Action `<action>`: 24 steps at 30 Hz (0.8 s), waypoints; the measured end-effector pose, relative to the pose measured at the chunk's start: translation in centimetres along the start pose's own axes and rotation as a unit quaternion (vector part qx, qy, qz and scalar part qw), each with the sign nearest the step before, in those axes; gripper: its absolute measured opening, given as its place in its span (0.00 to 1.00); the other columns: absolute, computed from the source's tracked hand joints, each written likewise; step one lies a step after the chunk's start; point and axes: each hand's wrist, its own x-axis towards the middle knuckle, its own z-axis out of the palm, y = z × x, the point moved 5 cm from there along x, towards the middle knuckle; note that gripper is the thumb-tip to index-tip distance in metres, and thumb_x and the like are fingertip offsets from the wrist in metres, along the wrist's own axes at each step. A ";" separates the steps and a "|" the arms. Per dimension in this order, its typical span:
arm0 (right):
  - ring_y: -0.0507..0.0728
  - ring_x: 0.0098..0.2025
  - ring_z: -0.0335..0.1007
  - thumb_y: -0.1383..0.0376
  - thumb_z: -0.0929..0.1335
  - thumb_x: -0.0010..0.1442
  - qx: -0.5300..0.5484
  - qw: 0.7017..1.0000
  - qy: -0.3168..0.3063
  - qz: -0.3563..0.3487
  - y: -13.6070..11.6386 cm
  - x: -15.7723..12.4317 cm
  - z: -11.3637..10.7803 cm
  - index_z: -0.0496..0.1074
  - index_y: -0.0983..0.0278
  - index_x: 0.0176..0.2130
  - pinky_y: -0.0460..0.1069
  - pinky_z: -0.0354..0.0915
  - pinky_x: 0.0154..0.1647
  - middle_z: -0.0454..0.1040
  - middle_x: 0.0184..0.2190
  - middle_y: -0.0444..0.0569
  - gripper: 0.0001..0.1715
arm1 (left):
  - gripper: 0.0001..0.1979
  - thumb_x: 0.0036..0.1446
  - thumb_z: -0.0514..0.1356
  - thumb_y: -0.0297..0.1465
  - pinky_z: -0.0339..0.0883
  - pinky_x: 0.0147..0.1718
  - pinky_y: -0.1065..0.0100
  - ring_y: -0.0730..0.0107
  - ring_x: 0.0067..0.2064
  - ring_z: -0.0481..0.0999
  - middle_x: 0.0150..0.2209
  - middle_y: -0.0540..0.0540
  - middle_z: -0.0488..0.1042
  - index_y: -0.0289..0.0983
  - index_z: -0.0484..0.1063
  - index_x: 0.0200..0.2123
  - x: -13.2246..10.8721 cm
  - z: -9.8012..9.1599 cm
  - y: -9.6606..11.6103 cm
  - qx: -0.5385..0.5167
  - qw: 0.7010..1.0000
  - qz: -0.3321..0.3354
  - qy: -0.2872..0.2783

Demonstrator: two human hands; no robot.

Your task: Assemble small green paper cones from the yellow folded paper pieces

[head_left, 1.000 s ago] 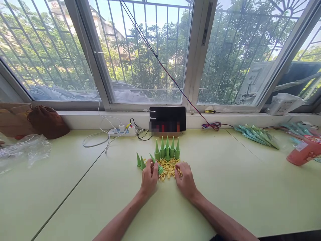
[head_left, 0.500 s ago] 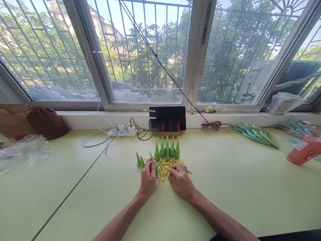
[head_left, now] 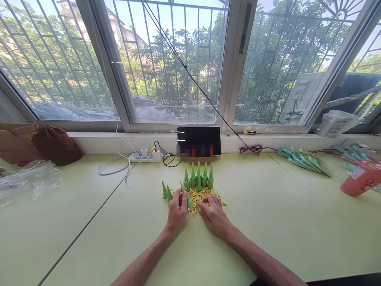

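The step in hand looks like fitting or sorting small parts at a cone: the left hand (head_left: 177, 208) pinches one green cone (head_left: 189, 202) between thumb and fingers, tilted with its tip up and leftward and its base over the left edge of a heap of yellow pieces (head_left: 199, 195). The right hand (head_left: 216, 216) reaches in from the other side, palm down, fingers curled and bunched low at the near right of the heap; they hide their own tips, so I cannot tell whether they have a piece. The next move, as I judge it, calls for a fine pinch on a single piece while the cone is held steady with its base within reach. The pieces lie loose and overlapping on the counter (head_left: 279, 214), so a neighbour could easily be dragged along. Just behind the heap stand the back cones (head_left: 193, 180), close together and upright, a short one in front of them; two more cones (head_left: 169, 194) stand just left of the left hand. These crowd the far and left sides, while the near side gives the wrists room. The tablet (head_left: 199, 141) stands behind, with a power strip (head_left: 149, 159) to its left; the cup (head_left: 358, 180) is well apart at right.
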 end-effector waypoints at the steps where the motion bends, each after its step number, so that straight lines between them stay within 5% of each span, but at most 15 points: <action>1: 0.64 0.48 0.63 0.74 0.66 0.66 -0.001 1.000 0.000 -0.001 0.0 0.0 0.0 0.73 0.59 0.50 0.58 0.62 0.50 0.69 0.45 0.53 0.16 | 0.14 0.69 0.52 0.43 0.64 0.20 0.73 0.74 0.22 0.67 0.26 0.54 0.68 0.39 0.67 0.42 0.0 0.0 0.0 0.001 1.000 0.000 0.001; 24: 0.61 0.49 0.64 0.76 0.70 0.63 0.037 0.999 -0.005 -0.015 0.3 0.0 0.4 0.74 0.61 0.41 0.57 0.65 0.51 0.69 0.45 0.50 0.11 | 0.14 0.68 0.53 0.45 0.63 0.18 0.74 0.74 0.21 0.67 0.24 0.55 0.67 0.40 0.66 0.40 0.1 0.3 -0.3 -0.003 1.000 -0.006 -0.023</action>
